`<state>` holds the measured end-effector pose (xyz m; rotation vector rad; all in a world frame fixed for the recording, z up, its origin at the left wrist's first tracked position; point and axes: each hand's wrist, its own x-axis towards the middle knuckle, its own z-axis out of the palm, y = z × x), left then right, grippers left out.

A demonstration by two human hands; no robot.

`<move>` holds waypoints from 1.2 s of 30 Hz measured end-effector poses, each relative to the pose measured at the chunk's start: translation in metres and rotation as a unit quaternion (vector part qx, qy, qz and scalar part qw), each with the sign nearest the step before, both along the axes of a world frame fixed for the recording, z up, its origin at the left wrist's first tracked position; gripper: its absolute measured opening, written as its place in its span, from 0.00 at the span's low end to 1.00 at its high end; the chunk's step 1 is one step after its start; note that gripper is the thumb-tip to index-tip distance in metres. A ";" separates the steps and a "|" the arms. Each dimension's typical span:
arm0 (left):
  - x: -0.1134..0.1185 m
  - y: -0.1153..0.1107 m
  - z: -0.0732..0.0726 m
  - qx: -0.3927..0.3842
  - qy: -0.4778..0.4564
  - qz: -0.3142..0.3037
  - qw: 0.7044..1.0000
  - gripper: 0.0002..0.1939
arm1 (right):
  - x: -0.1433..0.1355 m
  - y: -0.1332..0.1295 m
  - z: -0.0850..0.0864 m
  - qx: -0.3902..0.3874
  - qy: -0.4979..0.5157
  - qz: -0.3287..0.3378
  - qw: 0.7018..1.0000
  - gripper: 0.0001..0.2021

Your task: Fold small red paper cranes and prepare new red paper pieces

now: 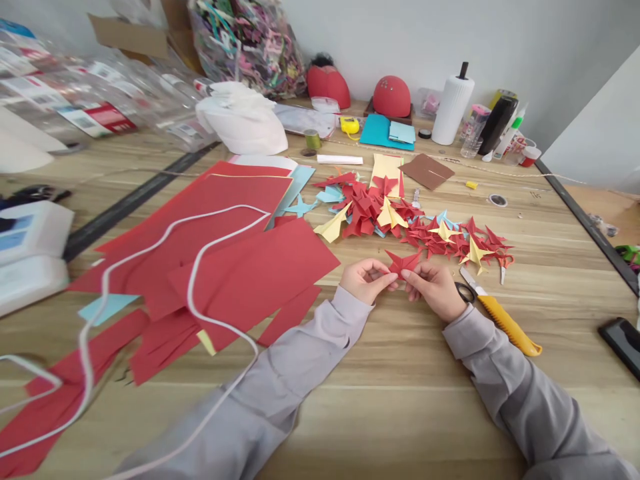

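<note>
Between my two hands is a small folded red paper star (403,263) with pointed arms. My left hand (367,279) pinches its left side between thumb and fingers. On the other side, my right hand (436,287) grips the lower right part the same way. Fingers hide portions of its lower edge. Just beyond lies a heap of folded paper pieces (367,208), mostly red with some yellow and light blue. Another pile of red folded stars (430,240) spreads to the right. A yellow-handled knife (507,323) rests beside my right wrist, near orange-handled scissors (504,265).
Red paper sheets (265,273) cover the left of the wooden table, crossed by a white cord (193,287). Behind stand a white bottle (453,110), a yellow tape measure (349,125) and red domed cushions (391,95). A black phone-like object (620,343) lies far right.
</note>
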<state>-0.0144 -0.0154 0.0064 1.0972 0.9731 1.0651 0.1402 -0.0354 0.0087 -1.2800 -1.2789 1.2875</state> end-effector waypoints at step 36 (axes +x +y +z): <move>0.002 0.003 0.005 -0.032 -0.050 -0.025 0.998 0.16 | 0.003 -0.001 0.005 -0.010 -0.016 0.047 0.999 0.18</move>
